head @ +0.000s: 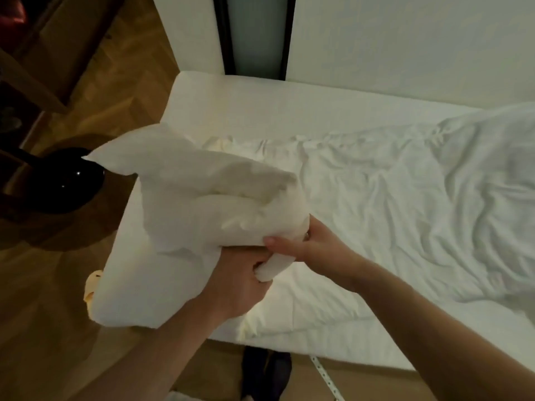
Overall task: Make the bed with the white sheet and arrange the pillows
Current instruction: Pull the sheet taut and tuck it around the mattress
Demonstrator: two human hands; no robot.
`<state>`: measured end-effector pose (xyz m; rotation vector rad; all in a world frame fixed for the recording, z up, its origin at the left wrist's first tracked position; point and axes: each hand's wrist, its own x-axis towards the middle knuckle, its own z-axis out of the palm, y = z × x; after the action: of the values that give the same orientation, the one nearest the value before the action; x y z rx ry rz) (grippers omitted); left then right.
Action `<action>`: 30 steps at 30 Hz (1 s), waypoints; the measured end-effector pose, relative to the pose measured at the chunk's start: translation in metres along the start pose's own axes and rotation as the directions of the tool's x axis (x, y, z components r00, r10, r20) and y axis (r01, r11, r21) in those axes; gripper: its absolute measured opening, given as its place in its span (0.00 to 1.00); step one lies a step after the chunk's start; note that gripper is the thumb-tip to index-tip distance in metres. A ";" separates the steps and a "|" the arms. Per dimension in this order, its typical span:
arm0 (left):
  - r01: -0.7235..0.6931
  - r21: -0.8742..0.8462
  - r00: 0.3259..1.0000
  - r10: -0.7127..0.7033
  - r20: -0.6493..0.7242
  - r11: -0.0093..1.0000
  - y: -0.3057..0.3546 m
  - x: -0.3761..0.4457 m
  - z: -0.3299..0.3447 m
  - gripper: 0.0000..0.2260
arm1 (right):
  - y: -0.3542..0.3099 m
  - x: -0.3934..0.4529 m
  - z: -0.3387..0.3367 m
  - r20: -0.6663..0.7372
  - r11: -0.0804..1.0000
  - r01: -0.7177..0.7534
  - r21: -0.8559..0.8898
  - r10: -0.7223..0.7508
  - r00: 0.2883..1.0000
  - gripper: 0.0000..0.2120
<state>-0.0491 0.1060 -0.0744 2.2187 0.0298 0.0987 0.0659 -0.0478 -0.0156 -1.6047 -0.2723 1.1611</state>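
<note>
Two hands on one white pillow [185, 227], held up over the near left corner of the bed. Left hand [240, 282] clamped on the pillow's lower corner – fingers curled, a roll of white fabric bunched inside the fist. Right hand [307, 244] gripping the same end just beside it, thumb lying flat across the fabric toward the left hand, a ring showing on one finger. Hands nearly touching each other. Pillow tilted and creased, folded over on itself, its far corner pointing left above the dark round object [60, 180] on the floor.

Beneath and beyond: mattress [260, 105] bare and pale along the far edge and the left end. White sheet [405, 204] spread over the middle and right of the bed, heavily wrinkled, bunching higher toward the right edge of view. Near edge of the sheet lying on the mattress just under the right forearm.

Wooden parquet floor [124, 70] to the left, glossy in places. Dark wooden furniture [31, 53] in the upper left corner, too dim to identify. White wall [405, 41] behind the bed, with a dark-framed vertical panel [254, 33] set in it. Something yellowish [92, 287] peeking out at the pillow's lower left edge – unclear what. White perforated strip [324, 374] on the floor at the bottom, beside dark shapes under the near bed edge.
</note>
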 end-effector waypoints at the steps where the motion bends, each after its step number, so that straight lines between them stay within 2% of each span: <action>1: 0.011 -0.042 0.999 -0.009 0.051 0.999 0.007 0.005 0.007 0.07 | 0.002 -0.004 -0.007 -0.052 0.998 0.027 -0.048 -0.029 0.998 0.20; 3: 0.080 -0.092 0.986 -0.065 0.154 0.993 0.020 0.009 0.015 0.08 | 0.016 -0.010 -0.022 -0.331 0.983 0.016 -0.185 -0.077 0.941 0.07; 4: 0.161 -0.127 0.971 -0.134 0.197 0.979 0.024 0.009 0.014 0.13 | 0.024 -0.013 -0.029 -0.439 0.981 -0.008 -0.196 -0.081 0.895 0.06; 5: 0.286 -0.209 0.943 -0.236 0.234 0.935 0.021 0.004 0.013 0.20 | 0.029 -0.014 -0.032 -0.496 0.983 -0.021 -0.183 -0.074 0.865 0.09; 6: 0.414 -0.320 0.903 -0.339 0.265 0.852 0.018 -0.003 0.010 0.25 | 0.032 -0.016 -0.031 -0.518 0.986 -0.028 -0.163 -0.062 0.853 0.11; 7: 0.529 -0.439 0.848 -0.440 0.295 0.726 0.015 -0.009 0.004 0.27 | 0.032 -0.018 -0.028 -0.521 0.988 -0.034 -0.149 -0.049 0.852 0.12; 8: 0.609 -0.583 0.780 -0.538 0.320 0.538 0.008 -0.014 -0.004 0.27 | 0.030 -0.021 -0.023 -0.511 0.988 -0.036 -0.151 -0.047 0.858 0.13; 9: 0.630 -0.727 0.690 -0.627 0.362 0.274 -0.001 -0.016 -0.012 0.28 | 0.026 -0.023 -0.018 -0.489 0.986 -0.028 -0.166 -0.057 0.871 0.13; 10: 0.551 -0.834 0.616 -0.661 0.428 -0.027 -0.013 -0.016 -0.020 0.31 | 0.022 -0.026 -0.013 -0.465 0.983 -0.026 -0.183 -0.064 0.883 0.13; 11: 0.407 -0.882 0.620 -0.637 0.458 -0.238 -0.023 -0.014 -0.027 0.34 | 0.019 -0.029 -0.009 -0.446 0.982 -0.026 -0.189 -0.062 0.893 0.14; 12: 0.296 -0.907 0.677 -0.605 0.420 -0.298 -0.029 -0.007 -0.035 0.35 | 0.017 -0.031 -0.005 -0.432 0.982 -0.028 -0.188 -0.058 0.900 0.16; 13: 0.222 -0.934 0.726 -0.592 0.351 -0.281 -0.030 0.003 -0.039 0.36 | 0.018 -0.034 -0.003 -0.423 0.982 -0.036 -0.186 -0.047 0.905 0.18; 14: 0.186 -0.954 0.717 -0.632 0.295 -0.233 -0.028 0.016 -0.040 0.37 | 0.019 -0.036 -0.001 -0.416 0.980 -0.049 -0.192 -0.036 0.909 0.19; 15: 0.216 -0.960 0.636 -0.720 0.278 -0.179 -0.024 0.028 -0.040 0.40 | 0.019 -0.038 0.001 -0.407 0.977 -0.061 -0.205 -0.028 0.913 0.20; 17: 0.406 -0.909 0.422 -0.862 0.280 -0.096 -0.031 0.054 -0.036 0.44 | 0.018 -0.044 0.004 -0.395 0.969 -0.083 -0.231 -0.016 0.918 0.22; 19: 0.589 -0.808 0.369 -0.883 0.291 -0.020 -0.040 0.078 -0.034 0.43 | 0.014 -0.051 0.000 -0.404 0.961 -0.103 -0.255 -0.009 0.915 0.21; 21: 0.664 -0.744 0.324 -0.923 0.206 0.067 -0.040 0.101 -0.032 0.36 | 0.011 -0.060 -0.012 -0.421 0.954 -0.124 -0.272 -0.002 0.907 0.18; 22: 0.668 -0.727 0.338 -0.935 0.107 0.158 -0.032 0.113 -0.033 0.32 | 0.011 -0.066 -0.019 -0.429 0.952 -0.135 -0.275 0.004 0.903 0.15; 24: 0.610 -0.682 0.429 -0.892 -0.143 0.403 -0.002 0.140 -0.032 0.26 | 0.017 -0.079 -0.036 -0.439 0.952 -0.151 -0.266 0.020 0.898 0.11; 25: 0.552 -0.685 0.468 -0.856 -0.218 0.476 0.011 0.153 -0.027 0.26 | 0.022 -0.086 -0.044 -0.448 0.956 -0.151 -0.253 0.022 0.894 0.10; 28: 0.485 -0.678 0.496 -0.812 -0.308 0.553 0.047 0.182 -0.002 0.33 | 0.030 -0.112 -0.065 -0.509 0.976 -0.095 -0.196 -0.018 0.861 0.13; 30: 0.491 -0.653 0.525 -0.794 -0.306 0.576 0.077 0.196 0.026 0.30 | 0.027 -0.129 -0.078 -0.566 0.987 -0.007 -0.163 -0.088 0.820 0.23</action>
<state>0.1475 0.0498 -0.0167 1.4298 1.1015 0.3080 0.0532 -0.1947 0.0258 -1.9992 -0.0003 0.5837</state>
